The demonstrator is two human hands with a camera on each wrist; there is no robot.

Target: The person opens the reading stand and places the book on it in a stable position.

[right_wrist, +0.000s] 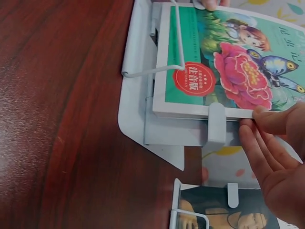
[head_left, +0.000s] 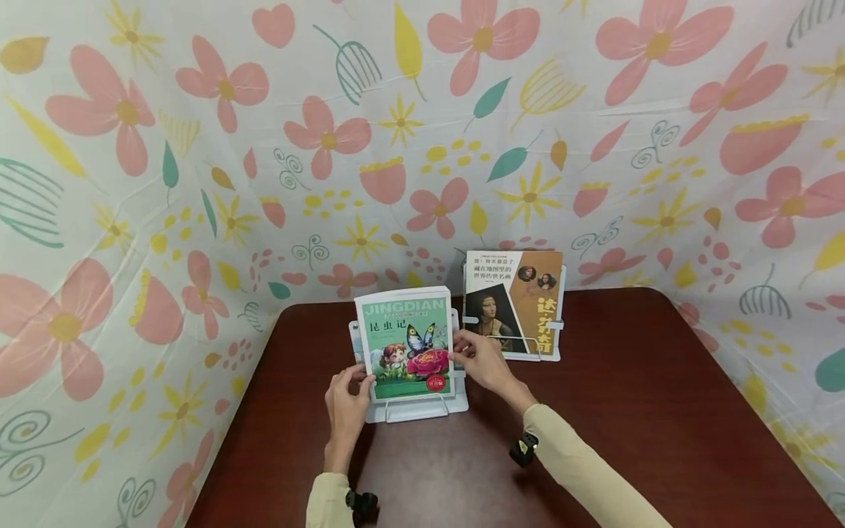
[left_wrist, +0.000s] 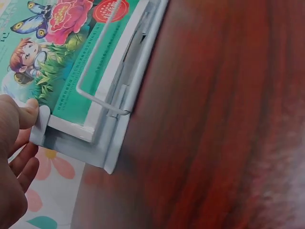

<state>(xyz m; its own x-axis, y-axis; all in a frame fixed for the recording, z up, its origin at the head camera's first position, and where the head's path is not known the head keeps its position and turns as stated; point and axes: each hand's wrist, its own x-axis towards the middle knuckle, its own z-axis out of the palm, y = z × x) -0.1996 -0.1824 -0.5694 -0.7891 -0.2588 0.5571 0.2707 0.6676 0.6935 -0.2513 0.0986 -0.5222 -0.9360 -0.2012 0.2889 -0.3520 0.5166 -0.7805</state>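
Note:
A green-covered book (head_left: 408,345) with a butterfly and a pink flower leans upright in a white book stand (head_left: 455,403). The stand's wire holder (left_wrist: 88,71) crosses the lower cover. At the book's lower left edge, my left hand (head_left: 348,403) has its thumb in front beside a side clip (left_wrist: 42,119) and its fingers behind the stand. My right hand (head_left: 485,361) pinches the book's right edge, thumb at the cover's side, just above the other clip (right_wrist: 217,123). How far those fingers reach behind is hidden.
Behind and to the right, a second book (head_left: 511,301) with a portrait cover stands in another white stand (head_left: 556,345). Both stand on a dark red-brown table (head_left: 634,411). A flower-patterned cloth (head_left: 422,147) hangs behind and along the sides.

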